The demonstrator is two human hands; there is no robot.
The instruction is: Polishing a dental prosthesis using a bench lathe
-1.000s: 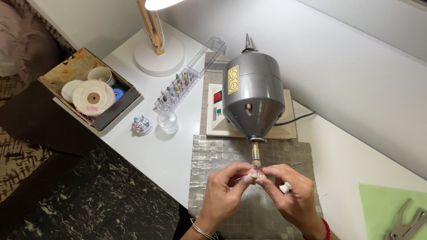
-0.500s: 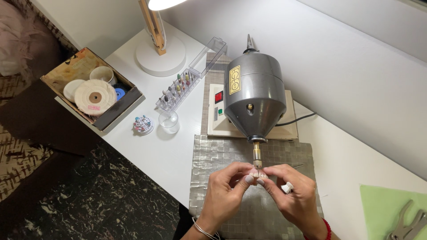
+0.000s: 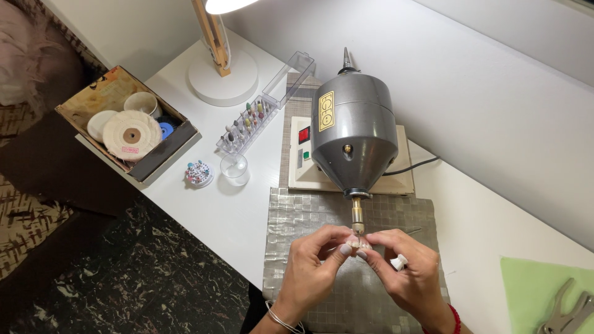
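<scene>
Left hand (image 3: 309,272) and right hand (image 3: 405,275) – fingers pinched on small pale workpiece (image 3: 359,245) | held at grey polishing motor (image 3: 354,139) spindle tip, over foil mat (image 3: 322,216) | unchanged from a second ago – contact steady.

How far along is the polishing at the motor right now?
Set up: the grey polishing motor stands on its base, silver mat laid under the spindle. In hand: the left hand and right hand press a small pinkish piece against the spindle tip. The buffing wheels lie in their box, and I can't judge the finish.
</scene>
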